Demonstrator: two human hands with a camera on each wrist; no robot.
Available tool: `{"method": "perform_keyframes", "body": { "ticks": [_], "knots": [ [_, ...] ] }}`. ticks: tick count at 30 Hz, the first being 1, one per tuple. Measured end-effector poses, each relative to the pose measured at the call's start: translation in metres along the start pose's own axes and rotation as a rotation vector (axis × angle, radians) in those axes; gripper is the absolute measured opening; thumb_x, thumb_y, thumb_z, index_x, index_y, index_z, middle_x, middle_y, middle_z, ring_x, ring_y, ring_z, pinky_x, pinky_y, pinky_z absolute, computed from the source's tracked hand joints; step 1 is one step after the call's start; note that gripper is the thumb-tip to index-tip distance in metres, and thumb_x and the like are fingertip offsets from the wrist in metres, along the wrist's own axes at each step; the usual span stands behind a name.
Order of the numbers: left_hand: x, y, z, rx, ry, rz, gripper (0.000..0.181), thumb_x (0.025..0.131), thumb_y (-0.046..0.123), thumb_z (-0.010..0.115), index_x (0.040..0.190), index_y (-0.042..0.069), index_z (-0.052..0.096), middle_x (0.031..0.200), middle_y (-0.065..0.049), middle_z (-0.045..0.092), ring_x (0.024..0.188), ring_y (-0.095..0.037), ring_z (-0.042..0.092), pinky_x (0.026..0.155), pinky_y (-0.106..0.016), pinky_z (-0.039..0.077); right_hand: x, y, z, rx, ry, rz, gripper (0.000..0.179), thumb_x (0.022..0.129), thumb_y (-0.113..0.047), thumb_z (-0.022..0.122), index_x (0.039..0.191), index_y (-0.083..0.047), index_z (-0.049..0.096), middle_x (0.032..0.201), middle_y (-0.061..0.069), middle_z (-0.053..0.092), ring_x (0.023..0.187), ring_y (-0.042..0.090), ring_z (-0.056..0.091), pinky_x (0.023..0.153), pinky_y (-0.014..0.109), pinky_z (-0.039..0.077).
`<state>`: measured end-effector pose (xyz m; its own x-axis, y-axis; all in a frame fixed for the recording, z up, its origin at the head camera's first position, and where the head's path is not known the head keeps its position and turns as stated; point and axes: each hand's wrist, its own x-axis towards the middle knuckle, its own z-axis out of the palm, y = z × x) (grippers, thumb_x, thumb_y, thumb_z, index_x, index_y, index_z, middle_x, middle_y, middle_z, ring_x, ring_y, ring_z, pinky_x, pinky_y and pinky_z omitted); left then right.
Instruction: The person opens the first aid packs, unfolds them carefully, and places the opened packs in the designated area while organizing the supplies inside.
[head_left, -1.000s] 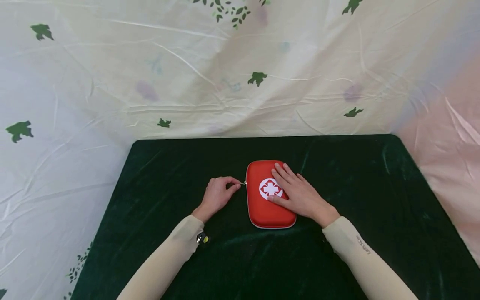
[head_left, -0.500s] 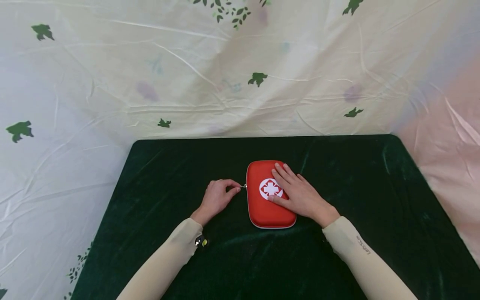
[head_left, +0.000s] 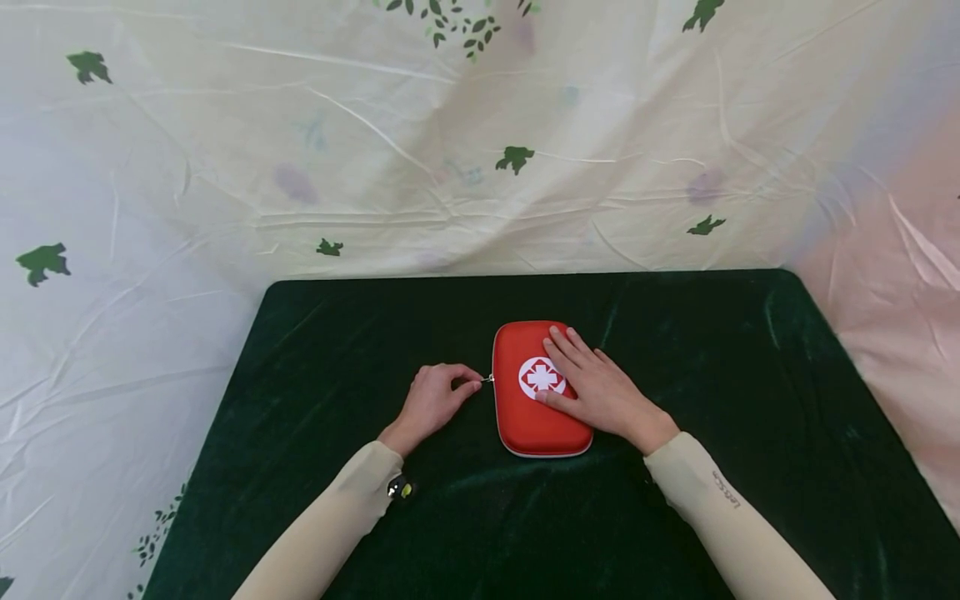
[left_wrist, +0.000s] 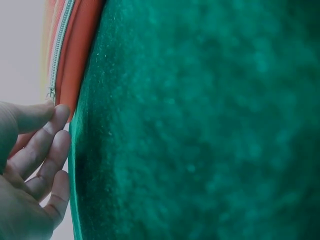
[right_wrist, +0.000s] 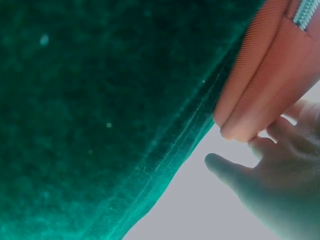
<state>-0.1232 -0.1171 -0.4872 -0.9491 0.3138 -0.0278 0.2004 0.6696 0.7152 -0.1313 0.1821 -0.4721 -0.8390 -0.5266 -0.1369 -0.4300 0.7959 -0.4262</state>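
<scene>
A red zip-up case (head_left: 528,421) lies flat near the middle of a dark green, velvety worktop (head_left: 352,325), its long sides running from near to far. Its corners are rounded, and on its top is a round white emblem (head_left: 542,379) with a cross at its centre.

The person's left hand (head_left: 435,396) is at the left side of the case, pinching a small metal zip pull (head_left: 487,379) between thumb and forefinger. The pull sticks out to the left from about halfway along that side. The left wrist view shows the pale zip (left_wrist: 59,45) running along the case's side, up to the pinching fingertips; the other fingers are bent loosely below.

The right hand (head_left: 603,396) rests on the right part of the case, palm down, fingers straight and pointing to the far left, grasping nothing. Its thumb reaches across to the near edge of the emblem. In the right wrist view a fingertip stands clear of the case.

Both arms come in from the near side in cream sleeves (head_left: 318,517), the right one bearing small dark lettering (head_left: 726,489). Beyond the far edge hangs a pale cloth (head_left: 420,192) printed with green birds and leaves.
</scene>
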Motion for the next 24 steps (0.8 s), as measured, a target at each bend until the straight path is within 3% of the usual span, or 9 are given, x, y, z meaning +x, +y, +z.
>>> {"method": "perform_keyframes", "body": {
  "ticks": [24],
  "knots": [
    [-0.0072, 0.0020, -0.0008, -0.014, -0.040, -0.003, 0.013, 0.097, 0.018, 0.073, 0.110, 0.015, 0.078, 0.098, 0.004, 0.076, 0.069, -0.009, 0.058, 0.072, -0.032, 0.050, -0.0001, 0.0000, 0.0008, 0.000, -0.002, 0.005, 0.093, 0.098, -0.066, 0.055, 0.168, -0.018, 0.016, 0.174, 0.004, 0.009, 0.159, 0.032, 0.003, 0.120, 0.067, 0.020]
  ]
}}
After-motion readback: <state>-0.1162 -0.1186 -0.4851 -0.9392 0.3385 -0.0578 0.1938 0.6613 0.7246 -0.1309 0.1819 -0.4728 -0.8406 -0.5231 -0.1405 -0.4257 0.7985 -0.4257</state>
